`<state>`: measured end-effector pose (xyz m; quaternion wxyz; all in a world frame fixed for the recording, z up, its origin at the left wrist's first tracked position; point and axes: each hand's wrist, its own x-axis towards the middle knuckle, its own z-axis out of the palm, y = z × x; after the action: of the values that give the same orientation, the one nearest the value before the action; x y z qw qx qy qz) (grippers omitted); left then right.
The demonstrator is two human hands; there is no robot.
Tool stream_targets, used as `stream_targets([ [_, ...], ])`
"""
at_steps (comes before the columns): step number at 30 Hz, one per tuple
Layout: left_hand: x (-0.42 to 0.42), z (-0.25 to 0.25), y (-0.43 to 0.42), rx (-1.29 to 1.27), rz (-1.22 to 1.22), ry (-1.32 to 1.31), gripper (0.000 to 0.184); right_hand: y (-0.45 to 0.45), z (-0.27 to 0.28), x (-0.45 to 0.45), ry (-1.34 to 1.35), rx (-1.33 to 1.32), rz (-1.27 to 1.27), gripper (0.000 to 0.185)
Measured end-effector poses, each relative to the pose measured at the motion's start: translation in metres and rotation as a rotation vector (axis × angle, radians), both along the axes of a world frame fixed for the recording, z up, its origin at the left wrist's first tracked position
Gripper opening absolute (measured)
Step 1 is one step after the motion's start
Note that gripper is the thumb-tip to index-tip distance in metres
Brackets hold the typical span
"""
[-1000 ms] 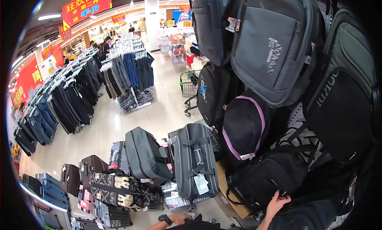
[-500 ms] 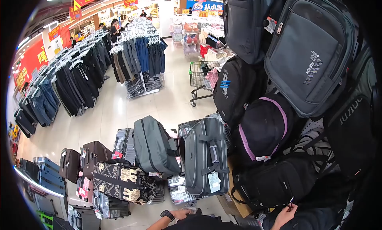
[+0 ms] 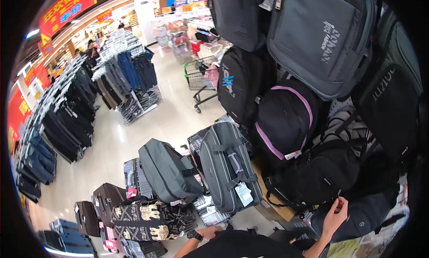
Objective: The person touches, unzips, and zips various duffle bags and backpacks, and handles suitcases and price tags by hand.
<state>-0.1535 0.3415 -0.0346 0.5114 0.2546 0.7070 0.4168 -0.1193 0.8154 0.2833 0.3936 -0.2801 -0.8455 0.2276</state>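
Observation:
My right hand [image 3: 335, 214] is at the lower right, its fingers pinched together at the bottom edge of a black backpack [image 3: 315, 180]; what lies between the fingertips is too small to make out. Just below that hand rests a dark blue bag [image 3: 368, 218]. My left hand [image 3: 209, 232], below a wrist with a black watch [image 3: 193, 235], is near my body at the bottom centre, its fingers mostly hidden. Beyond it stand a grey duffel bag [image 3: 230, 168] with a white tag and a grey-green bag [image 3: 167, 171].
Backpacks hang at the right, among them a large grey one [image 3: 319, 39] and a purple-trimmed one [image 3: 286, 119]. An elephant-print bag [image 3: 149, 220] and brown suitcases [image 3: 109, 202] are at the lower left. Farther off are a shopping cart [image 3: 201, 75] and trouser racks [image 3: 67, 115].
The view has tilted and shifted. My right hand has moved from the black backpack's front to its lower edge, and its fingers have drawn together. My left hand stays near my body.

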Motion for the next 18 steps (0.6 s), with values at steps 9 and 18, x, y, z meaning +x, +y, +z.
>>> stream_targets([
  [9,-0.049,-0.024,0.023,-0.04,-0.403,0.11,0.044,-0.118,0.112,0.008,0.744,0.072,0.535,0.04],
  [18,-0.085,-0.053,0.05,-0.076,-0.713,0.118,0.055,-0.143,0.155,0.037,1.173,0.408,1.29,0.076],
])
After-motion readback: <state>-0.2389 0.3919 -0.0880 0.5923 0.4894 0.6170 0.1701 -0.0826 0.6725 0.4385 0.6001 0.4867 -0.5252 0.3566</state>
